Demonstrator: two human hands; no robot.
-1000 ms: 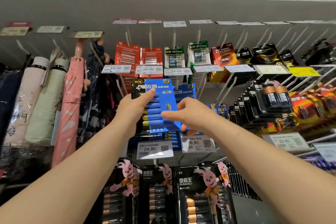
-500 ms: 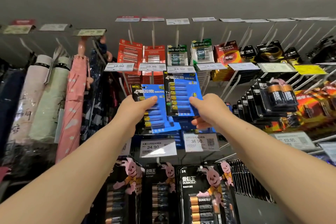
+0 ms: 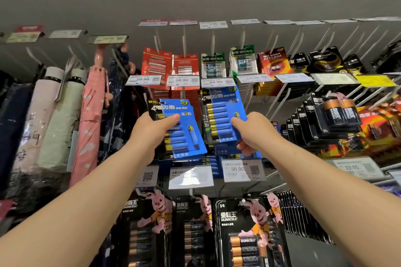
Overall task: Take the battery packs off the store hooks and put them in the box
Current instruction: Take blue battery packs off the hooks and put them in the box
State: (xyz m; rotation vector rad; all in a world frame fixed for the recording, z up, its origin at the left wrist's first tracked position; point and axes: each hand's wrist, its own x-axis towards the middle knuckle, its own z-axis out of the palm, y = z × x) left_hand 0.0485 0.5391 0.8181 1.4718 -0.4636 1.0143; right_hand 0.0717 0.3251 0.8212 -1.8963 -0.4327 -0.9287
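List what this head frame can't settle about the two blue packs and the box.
- Box: not in the head view.
- Left blue pack: its hook is hidden behind the card, and left hand covers its left edge.
- Right blue pack: lower right corner under right hand.
- Price tag: blurred by glare.
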